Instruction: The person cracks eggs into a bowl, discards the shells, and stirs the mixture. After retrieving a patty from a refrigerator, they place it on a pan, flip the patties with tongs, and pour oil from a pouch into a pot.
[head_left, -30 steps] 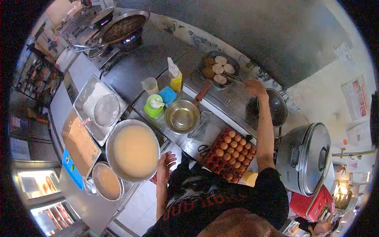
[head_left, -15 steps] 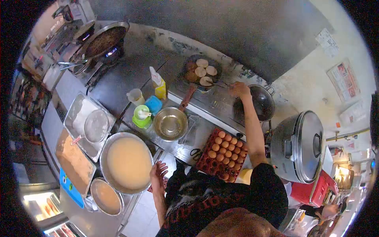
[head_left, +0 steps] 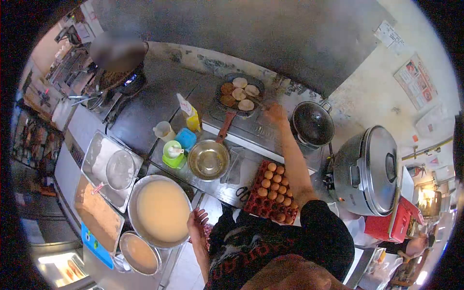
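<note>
A dark pan (head_left: 233, 107) with a brown handle sits on the stove, holding several round patties (head_left: 246, 105), some pale and some browned. My right hand (head_left: 276, 113) is closed on a thin metal utensil (head_left: 257, 102) whose far end reaches the patties at the pan's right side. My left hand (head_left: 197, 222) hangs with its fingers apart and nothing in it, beside the rim of a large metal bowl (head_left: 163, 211) of pale yellow liquid. Below my right forearm lies a red tray of brown eggs (head_left: 273, 189).
Around the left are a flour tray (head_left: 103, 159), a crumb tray (head_left: 96, 212) and a smaller bowl (head_left: 140, 253). A steel bowl (head_left: 209, 160), cups (head_left: 173, 150), a yellow-white packet (head_left: 191, 116) and scissors (head_left: 242, 194) lie midway. Rightward stand a wok (head_left: 313, 124) and large cooker (head_left: 369, 171).
The whole view has shifted. My right hand, with the utensil, has moved left and sits closer to the pan, farther from the wok. My left hand stays beside the large bowl, open.
</note>
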A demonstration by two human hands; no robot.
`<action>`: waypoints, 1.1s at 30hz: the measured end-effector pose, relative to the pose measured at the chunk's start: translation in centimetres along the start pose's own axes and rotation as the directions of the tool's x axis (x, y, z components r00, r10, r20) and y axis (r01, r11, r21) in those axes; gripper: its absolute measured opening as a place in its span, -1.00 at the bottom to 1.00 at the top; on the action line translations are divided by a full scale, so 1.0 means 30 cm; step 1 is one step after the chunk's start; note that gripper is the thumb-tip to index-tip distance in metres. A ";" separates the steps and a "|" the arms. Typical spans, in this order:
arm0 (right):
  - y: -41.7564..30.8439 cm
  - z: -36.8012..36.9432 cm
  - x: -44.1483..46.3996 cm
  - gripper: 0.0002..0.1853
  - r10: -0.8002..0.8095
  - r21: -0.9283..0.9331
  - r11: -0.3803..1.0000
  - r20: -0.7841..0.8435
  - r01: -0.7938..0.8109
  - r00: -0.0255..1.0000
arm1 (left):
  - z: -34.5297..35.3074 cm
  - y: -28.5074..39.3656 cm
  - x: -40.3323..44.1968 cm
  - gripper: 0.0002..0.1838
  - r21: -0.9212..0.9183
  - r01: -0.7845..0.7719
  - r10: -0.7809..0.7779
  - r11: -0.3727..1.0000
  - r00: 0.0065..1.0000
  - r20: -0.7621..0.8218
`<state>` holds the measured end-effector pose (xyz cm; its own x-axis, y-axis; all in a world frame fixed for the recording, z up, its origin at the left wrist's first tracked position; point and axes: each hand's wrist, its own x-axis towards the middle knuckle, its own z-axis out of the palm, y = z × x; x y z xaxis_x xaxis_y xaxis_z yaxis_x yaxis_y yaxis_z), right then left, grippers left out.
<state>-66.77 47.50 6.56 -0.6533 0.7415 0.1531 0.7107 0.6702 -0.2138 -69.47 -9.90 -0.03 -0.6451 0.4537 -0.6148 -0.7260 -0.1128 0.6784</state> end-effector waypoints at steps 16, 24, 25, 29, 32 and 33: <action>-0.086 0.115 0.215 -0.60 0.030 0.058 0.998 -0.061 -0.027 0.998 | 0.094 0.060 -0.088 -0.52 0.057 -0.065 0.066 0.996 0.998 -0.014; -0.075 0.119 0.238 -0.55 0.060 -0.092 0.995 0.104 -0.050 0.993 | 0.040 0.041 -0.117 -0.51 -0.013 -0.058 0.057 0.998 0.996 -0.063; -0.078 0.115 0.244 -0.54 0.080 -0.090 0.994 0.121 -0.070 0.989 | 0.042 0.051 -0.124 -0.49 -0.020 -0.042 0.040 0.999 0.997 -0.064; -0.163 0.034 0.124 -0.55 0.014 -0.073 0.997 0.138 -0.004 0.990 | 0.022 0.036 -0.112 -0.47 -0.003 -0.081 0.081 0.997 0.995 -0.066; -0.151 0.064 0.059 -0.57 -0.043 -0.053 0.997 0.087 0.048 0.995 | 0.060 0.059 -0.110 -0.48 0.030 -0.061 0.063 0.998 0.995 -0.072; -0.149 0.074 0.040 -0.57 -0.058 -0.044 0.997 0.061 0.061 0.996 | 0.063 0.054 -0.107 -0.48 0.041 -0.068 0.071 0.997 0.996 -0.063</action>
<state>-71.29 45.33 5.56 -0.7079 0.6983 0.1063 0.6807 0.7146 -0.1614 -68.12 -9.89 3.80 -0.7085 0.3882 -0.5894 -0.6700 -0.1074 0.7346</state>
